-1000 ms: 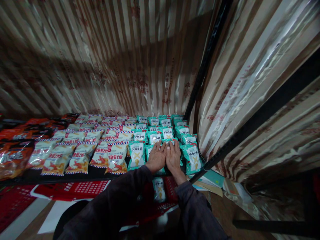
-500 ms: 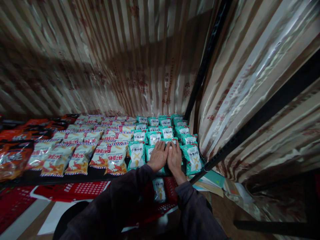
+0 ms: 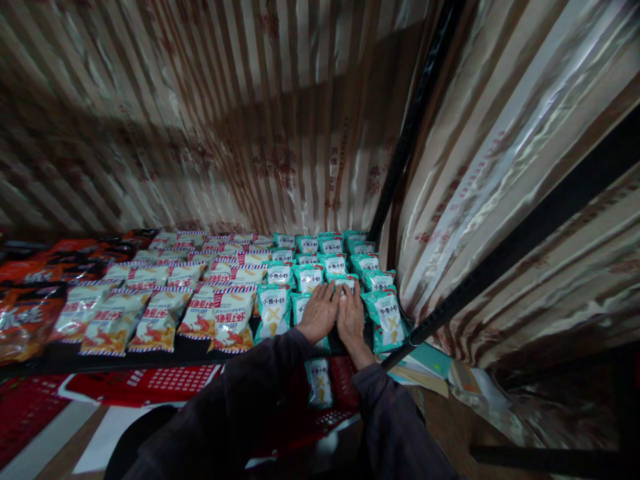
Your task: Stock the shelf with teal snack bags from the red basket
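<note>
My left hand (image 3: 319, 315) and my right hand (image 3: 351, 319) lie side by side, fingers stretched forward, at the front of rows of teal-and-white snack bags. Their fingertips rest on one snack bag (image 3: 346, 281), whose lower part is hidden beneath them. A front-row snack bag (image 3: 299, 305) is partly covered by my left hand. To the right of my right hand, another teal bag (image 3: 389, 320) leans back on the shelf. One more teal bag (image 3: 319, 383) is in the red basket (image 3: 343, 380) below my wrists.
White snack bags with striped edges (image 3: 233, 317) stand in rows to the left, with orange-and-black bags (image 3: 27, 320) farther left. A black post (image 3: 435, 313) slants up at the right. Patterned pleated sheeting (image 3: 300, 133) hangs behind the black shelf (image 3: 125, 360). Papers (image 3: 425, 363) lie low at right.
Both hands stay on the same bag, with only a slight shift of my fingers. The bags keep their places.
</note>
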`<move>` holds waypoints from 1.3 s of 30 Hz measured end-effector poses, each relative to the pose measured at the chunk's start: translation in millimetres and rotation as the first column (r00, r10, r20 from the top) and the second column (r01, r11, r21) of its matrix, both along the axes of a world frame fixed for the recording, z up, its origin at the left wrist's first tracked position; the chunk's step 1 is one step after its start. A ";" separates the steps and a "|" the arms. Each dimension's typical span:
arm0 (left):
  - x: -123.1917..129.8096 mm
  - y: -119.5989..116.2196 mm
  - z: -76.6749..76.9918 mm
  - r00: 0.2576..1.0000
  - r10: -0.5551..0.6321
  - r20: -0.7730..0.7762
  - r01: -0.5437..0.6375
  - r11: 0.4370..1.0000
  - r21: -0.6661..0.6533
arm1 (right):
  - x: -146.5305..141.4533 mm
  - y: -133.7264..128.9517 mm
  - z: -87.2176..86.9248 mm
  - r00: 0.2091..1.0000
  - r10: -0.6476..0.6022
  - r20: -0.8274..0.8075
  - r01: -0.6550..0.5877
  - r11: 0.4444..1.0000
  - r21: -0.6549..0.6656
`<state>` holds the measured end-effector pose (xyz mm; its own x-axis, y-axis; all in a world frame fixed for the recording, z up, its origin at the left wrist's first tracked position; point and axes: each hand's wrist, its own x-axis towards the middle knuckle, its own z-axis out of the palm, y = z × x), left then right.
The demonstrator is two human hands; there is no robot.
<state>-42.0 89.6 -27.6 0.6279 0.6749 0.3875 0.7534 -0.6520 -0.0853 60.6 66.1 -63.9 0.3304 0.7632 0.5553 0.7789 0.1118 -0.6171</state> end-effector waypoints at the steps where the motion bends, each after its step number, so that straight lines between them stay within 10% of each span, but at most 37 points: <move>1: 0.0 -0.8 0.2 1.000 0.000 0.005 0.000 1.000 0.004 | 0.6 0.0 -0.3 1.000 -0.005 0.010 0.005 1.000 -0.006; 39: -10.9 -13.6 8.7 0.995 0.033 0.096 -0.030 0.999 -0.033 | -0.8 -9.8 -9.4 0.976 0.100 0.193 -0.122 0.987 0.108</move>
